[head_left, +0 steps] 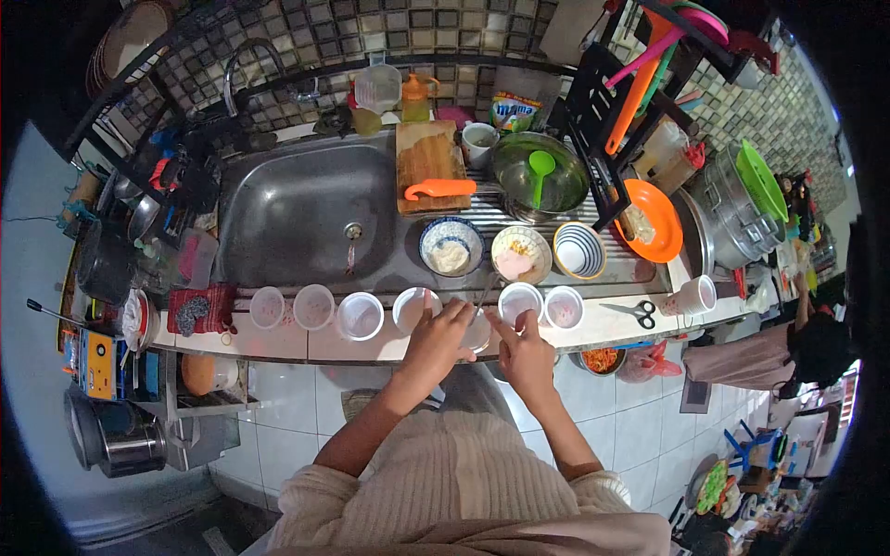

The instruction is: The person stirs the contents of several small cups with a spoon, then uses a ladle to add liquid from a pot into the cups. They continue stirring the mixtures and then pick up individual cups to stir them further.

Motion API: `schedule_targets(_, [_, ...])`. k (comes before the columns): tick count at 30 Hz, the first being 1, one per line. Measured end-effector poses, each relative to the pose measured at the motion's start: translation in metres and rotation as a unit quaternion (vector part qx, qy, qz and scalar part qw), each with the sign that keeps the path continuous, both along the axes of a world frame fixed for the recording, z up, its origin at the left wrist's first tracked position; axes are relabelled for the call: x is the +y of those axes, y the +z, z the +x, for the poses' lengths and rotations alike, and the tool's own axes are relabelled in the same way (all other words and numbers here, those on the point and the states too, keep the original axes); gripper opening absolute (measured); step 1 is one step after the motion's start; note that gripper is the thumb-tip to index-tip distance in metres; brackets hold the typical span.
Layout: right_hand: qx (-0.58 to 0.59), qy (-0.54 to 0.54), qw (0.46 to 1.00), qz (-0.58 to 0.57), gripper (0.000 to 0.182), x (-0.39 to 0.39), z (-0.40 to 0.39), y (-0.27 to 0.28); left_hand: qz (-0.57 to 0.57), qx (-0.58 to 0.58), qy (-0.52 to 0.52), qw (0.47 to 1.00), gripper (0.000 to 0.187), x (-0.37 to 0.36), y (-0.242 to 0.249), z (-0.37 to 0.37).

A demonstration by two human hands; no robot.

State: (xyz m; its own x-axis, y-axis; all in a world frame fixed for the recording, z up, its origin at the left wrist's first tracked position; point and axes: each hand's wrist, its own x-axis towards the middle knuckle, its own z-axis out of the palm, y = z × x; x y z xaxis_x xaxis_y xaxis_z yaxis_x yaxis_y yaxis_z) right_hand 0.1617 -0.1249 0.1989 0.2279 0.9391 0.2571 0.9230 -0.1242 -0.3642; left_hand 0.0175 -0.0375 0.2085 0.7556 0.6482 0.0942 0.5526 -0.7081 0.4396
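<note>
Mosaic tiles back a cluttered kitchen desk (612,326) with a steel sink (297,218) left of centre, seen from above.

At the desk's front edge, just below the middle of the frame, the left hand (438,338) and the right hand (521,347) meet over a small plastic cup (478,334), mostly hidden between them. The left fingers (456,315) curl down onto the cup's rim, closed around it as far as can be seen. The right fingers (496,324) are pinched together on a thin utensil (486,292) that slants up from the cup; what the cup holds cannot be seen.

Either side of the hands runs a row of similar clear cups along the desk edge: four to the left (360,315), looking empty or nearly so, and two to the right (519,300), the outer one (563,307) showing something pinkish inside.

Just above the row stand three bowls: a blue-rimmed bowl (451,246) with a white, floury heap, a pale bowl (521,254) with a pinkish-yellow mix, and a striped bowl (578,250) that looks empty. Higher up, a pan (565,181) holds a green ladle (540,167), beside a wooden cutting board (428,156) with an orange-handled knife (439,189). Scissors (630,312) lie on the desk at right, near a stack of white cups (693,296). An orange plate (660,222) sits further right, next to a large steel pot (728,213) with a green lid (760,178).
</note>
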Motion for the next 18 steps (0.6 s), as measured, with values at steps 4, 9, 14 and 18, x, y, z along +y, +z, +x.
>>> schedule_targets(4, [0.005,0.002,1.000,0.018,0.052,-0.007,0.002,0.003,0.017,-0.007,0.004,1.000,0.070,-0.002,0.001,0.000])
schedule_targets(9, [0.014,-0.002,1.000,-0.016,0.052,-0.022,-0.001,0.005,0.032,0.007,-0.006,0.999,0.070,-0.001,-0.001,0.000])
schedule_targets(14, [0.024,-0.010,0.999,-0.044,0.052,-0.033,-0.008,0.007,-0.013,0.014,-0.012,1.000,0.075,0.001,-0.001,-0.001])
schedule_targets(18, [0.026,0.019,0.998,-0.045,0.052,-0.041,-0.008,0.006,-0.018,0.022,-0.008,1.000,0.074,0.000,0.004,0.000])
